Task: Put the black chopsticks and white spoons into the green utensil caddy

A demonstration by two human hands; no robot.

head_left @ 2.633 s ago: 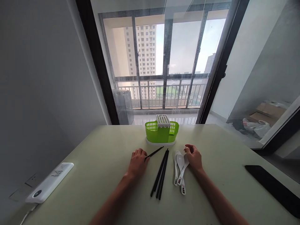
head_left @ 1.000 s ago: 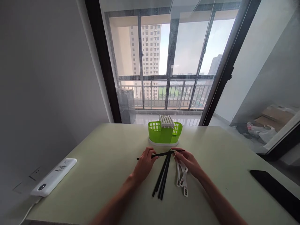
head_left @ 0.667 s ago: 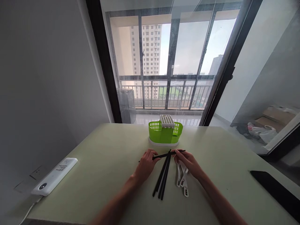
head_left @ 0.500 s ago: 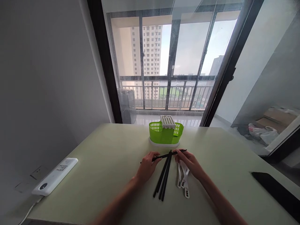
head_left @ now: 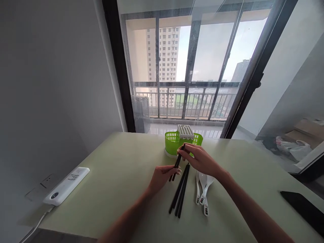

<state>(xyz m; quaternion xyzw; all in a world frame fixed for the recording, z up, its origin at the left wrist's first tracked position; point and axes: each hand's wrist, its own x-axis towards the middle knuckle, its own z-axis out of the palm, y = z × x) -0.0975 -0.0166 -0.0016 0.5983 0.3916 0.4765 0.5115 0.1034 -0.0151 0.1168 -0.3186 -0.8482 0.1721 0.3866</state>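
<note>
Both of my hands grip dark chopsticks, held tilted in front of the basket. My left hand is closed round their lower part, and two ends stick out below its fingers. Higher up, my right hand pinches the upper ends. More black chopsticks lie in a loose bundle on the table under my hands. Several white spoons lie to their right, bowls partly under my right wrist. The green cutlery basket with a white slotted top stands just behind, partly covered by my right hand.
A white power strip with a cable lies at the table's left edge. On the right is a flat black object. A window stands beyond the table; bags and cardboard lie on the floor at right.
The held chopsticks have turned from nearly level to steeply tilted. My right hand has risen in front of the basket, uncovering more of the spoons. The view has shifted slightly left.
</note>
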